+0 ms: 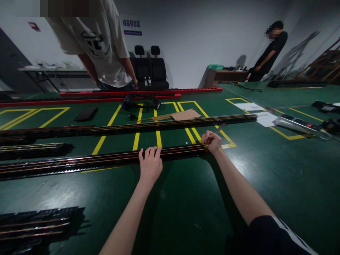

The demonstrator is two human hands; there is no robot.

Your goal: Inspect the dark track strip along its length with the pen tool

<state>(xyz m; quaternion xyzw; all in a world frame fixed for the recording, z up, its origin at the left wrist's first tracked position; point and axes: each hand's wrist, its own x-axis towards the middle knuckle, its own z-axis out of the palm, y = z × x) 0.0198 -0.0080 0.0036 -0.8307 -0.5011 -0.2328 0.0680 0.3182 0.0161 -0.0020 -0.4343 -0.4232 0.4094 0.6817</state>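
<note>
A long black rail (106, 160) with copper-coloured strips along it lies across the green surface in front of me. My left hand (151, 163) holds it near its right part, fingers curled over the top. At the rail's right end my right hand (213, 141) is closed around a slim grey metal tool (220, 128), whose end sticks out up and to the right. The tool's exact kind cannot be made out. Something yellowish shows under my right fingers at the rail end. Behind, a second black rail (175, 124) runs roughly parallel.
More rails (34, 225) lie at left. Farther back are cardboard (186, 114), a black headset-like device (140, 102), a dark flat case (85, 114) and red rails (143, 92). White paper (266, 119) and a grey handheld device (300, 122) lie right. Two people stand behind.
</note>
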